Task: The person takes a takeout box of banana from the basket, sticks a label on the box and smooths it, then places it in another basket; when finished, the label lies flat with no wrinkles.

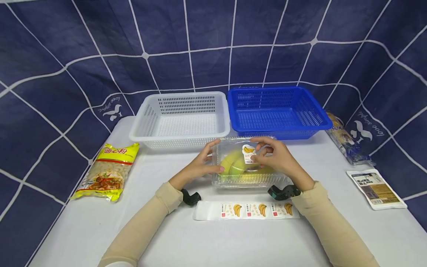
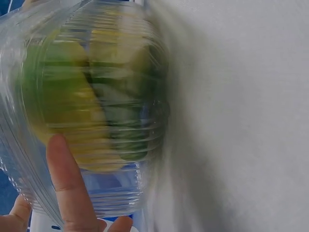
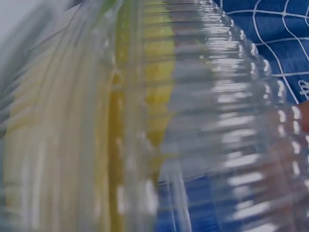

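A clear plastic clamshell box [image 1: 233, 180] stands on the table with yellow-green bananas [image 1: 238, 165] inside. My left hand [image 1: 198, 167] grips its left end, with the thumb [image 2: 65, 176] against the ribbed front wall and the other fingers round the far side. Over the lid, my right hand [image 1: 278, 157] has its fingers bent and its thumb on the right edge of a white banana sticker [image 1: 248, 152], which it appears to pinch. Whether the whole sticker lies on the lid I cannot tell. The right wrist view is mostly blurred ribbed plastic [image 3: 231, 116].
A strip of banana stickers [image 1: 247, 210] lies in front of the box. Behind stand a white basket [image 1: 180, 141] and a blue basket [image 1: 280, 129]. A yellow food bag [image 1: 106, 172] is at left; a bread packet [image 1: 347, 141] and a white pouch [image 1: 377, 188] are at right.
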